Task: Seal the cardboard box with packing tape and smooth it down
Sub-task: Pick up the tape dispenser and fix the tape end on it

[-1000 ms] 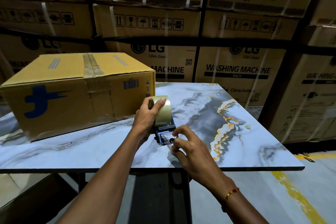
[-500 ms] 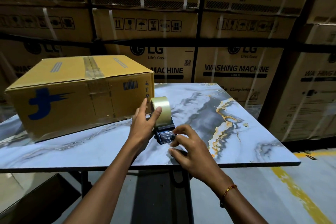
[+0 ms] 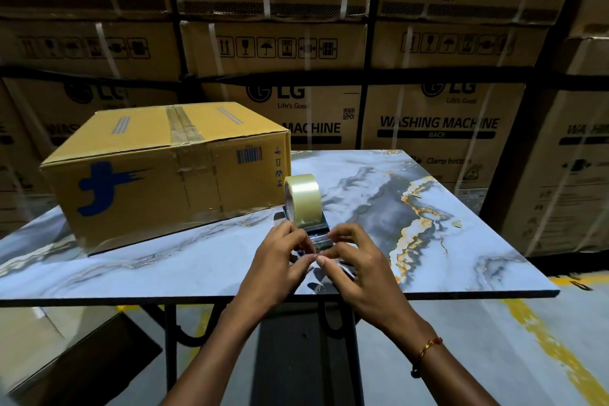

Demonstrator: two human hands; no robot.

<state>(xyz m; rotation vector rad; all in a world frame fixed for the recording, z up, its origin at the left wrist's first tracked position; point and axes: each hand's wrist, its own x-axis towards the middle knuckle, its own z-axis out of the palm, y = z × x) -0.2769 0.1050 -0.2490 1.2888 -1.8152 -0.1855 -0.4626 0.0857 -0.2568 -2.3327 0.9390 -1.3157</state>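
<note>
A closed yellow-brown cardboard box (image 3: 158,175) with a blue logo stands on the left of the marble table (image 3: 428,260); brown tape runs over its top seam and down the near side. To its right a tape dispenser (image 3: 304,204) with a roll of clear tape stands on the table. My left hand (image 3: 280,260) and my right hand (image 3: 356,270) meet at the dispenser's near end. The fingertips of both pinch the loose clear end of the tape (image 3: 318,244) pulled out from it. Neither hand touches the box.
Stacked washing machine cartons (image 3: 438,128) form a wall right behind the table. The table's near edge is just under my wrists, with its black metal legs (image 3: 174,333) below. A yellow line (image 3: 543,336) marks the floor at the right.
My left hand has left the top of the tape roll and come down to the dispenser's near end. Both hands now pinch the tape end there.
</note>
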